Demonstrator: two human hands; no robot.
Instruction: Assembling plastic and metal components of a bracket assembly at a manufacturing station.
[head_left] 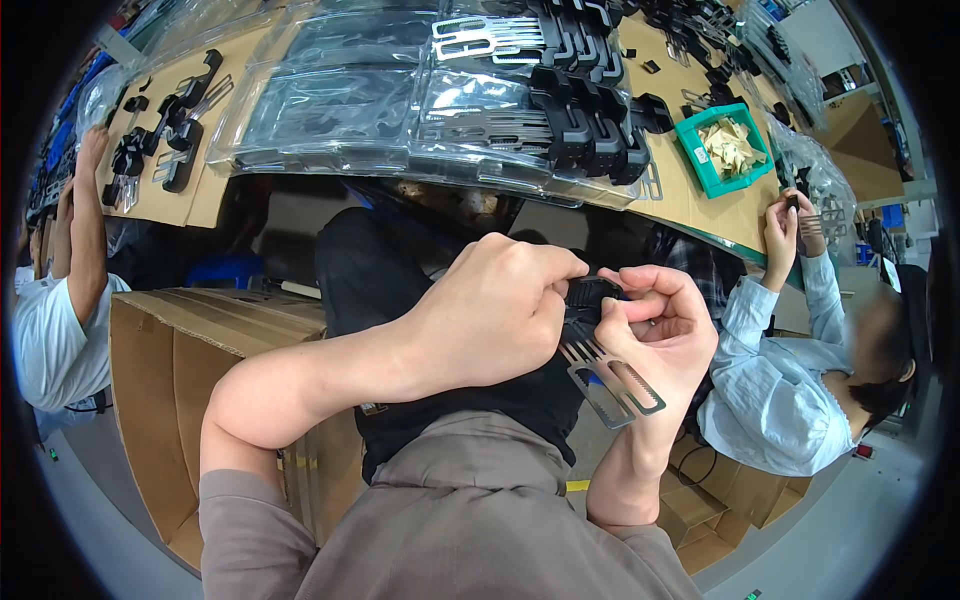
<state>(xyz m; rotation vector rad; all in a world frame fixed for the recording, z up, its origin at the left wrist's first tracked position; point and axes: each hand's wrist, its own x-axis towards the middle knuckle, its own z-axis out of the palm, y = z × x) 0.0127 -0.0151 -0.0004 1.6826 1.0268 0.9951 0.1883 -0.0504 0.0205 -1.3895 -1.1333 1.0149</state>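
Left hand [505, 305] and right hand [668, 325] pinch a black-bodied metal fork piece [592, 292] between them, above the lap. It looks light and stiff, the slotted prongs perhaps slick; the black body seems the surer hold. Beyond, similar pieces [580, 125] fill part of a clear tray [300, 160].

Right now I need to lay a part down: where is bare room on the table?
Bare cardboard shows between the teal bin and clear tray, plus a narrow strip left of the tray. Crowded: the tray's right side, stacked with black-handled parts, and beyond the bin.
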